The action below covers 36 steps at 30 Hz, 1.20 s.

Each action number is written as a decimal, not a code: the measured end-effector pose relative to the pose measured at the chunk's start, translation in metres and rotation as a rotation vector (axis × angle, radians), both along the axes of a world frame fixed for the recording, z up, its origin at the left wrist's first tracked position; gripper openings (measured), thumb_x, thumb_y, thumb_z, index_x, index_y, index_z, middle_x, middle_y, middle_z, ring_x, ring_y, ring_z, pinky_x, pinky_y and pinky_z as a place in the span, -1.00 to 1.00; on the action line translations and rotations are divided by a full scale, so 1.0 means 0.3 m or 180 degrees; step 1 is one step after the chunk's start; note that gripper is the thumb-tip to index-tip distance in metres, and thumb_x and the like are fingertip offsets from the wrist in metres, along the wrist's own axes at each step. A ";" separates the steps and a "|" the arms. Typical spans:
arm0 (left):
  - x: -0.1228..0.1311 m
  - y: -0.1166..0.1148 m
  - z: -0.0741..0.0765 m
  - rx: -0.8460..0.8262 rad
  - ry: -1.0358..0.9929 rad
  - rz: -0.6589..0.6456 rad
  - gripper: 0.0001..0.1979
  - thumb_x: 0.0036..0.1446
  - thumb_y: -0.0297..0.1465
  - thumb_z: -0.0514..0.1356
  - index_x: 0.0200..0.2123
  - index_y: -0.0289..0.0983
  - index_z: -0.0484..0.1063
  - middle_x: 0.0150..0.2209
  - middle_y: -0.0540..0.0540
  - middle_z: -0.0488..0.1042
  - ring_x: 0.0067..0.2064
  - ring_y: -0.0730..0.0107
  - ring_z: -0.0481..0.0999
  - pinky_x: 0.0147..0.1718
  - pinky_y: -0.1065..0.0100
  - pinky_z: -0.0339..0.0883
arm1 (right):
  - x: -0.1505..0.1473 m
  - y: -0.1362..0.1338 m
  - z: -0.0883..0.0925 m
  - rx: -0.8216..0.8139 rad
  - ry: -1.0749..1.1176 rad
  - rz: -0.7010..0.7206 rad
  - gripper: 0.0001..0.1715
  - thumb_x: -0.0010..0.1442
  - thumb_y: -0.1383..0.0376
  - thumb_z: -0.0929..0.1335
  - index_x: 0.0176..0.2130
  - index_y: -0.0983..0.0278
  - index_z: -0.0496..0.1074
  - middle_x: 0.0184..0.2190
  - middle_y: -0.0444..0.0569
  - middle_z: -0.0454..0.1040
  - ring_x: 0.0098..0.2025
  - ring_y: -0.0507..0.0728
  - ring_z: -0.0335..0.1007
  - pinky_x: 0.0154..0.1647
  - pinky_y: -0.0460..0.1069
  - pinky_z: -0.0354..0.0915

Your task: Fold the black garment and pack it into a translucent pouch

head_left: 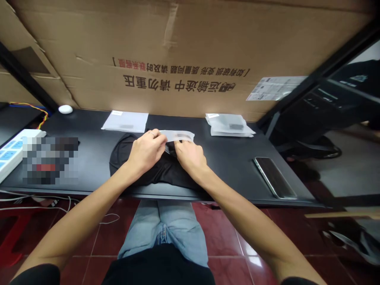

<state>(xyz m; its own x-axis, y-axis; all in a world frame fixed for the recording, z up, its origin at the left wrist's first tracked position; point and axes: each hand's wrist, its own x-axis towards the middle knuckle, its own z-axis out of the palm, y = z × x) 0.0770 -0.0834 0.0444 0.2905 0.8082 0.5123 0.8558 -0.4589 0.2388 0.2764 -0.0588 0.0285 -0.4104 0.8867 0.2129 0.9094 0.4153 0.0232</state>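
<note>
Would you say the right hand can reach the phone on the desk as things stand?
Probably yes: nothing lies on the black desk between the right hand and the phone, though that hand holds a translucent bag.

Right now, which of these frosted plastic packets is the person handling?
The packet pinched by the left hand and right hand, above a black garment. The others lie untouched further back: a single packet to the left and a stack to the right.

A pixelated patch [50,160] hides whatever lies by the power strip [18,152]; the label on the sleeve [181,136] is blurred.
</note>
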 end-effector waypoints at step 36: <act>-0.198 0.036 -0.018 -0.2475 -0.0490 0.0203 -0.50 0.37 0.03 0.20 -0.48 -0.18 0.54 -0.52 -0.09 0.63 -0.49 0.23 0.61 -0.36 0.29 0.35 | 0.036 0.152 -0.092 -0.1105 0.0824 0.1583 -0.12 0.66 -0.09 0.13 0.68 0.31 -0.04 0.70 0.29 -0.17 0.74 0.42 -0.28 0.72 0.47 -0.15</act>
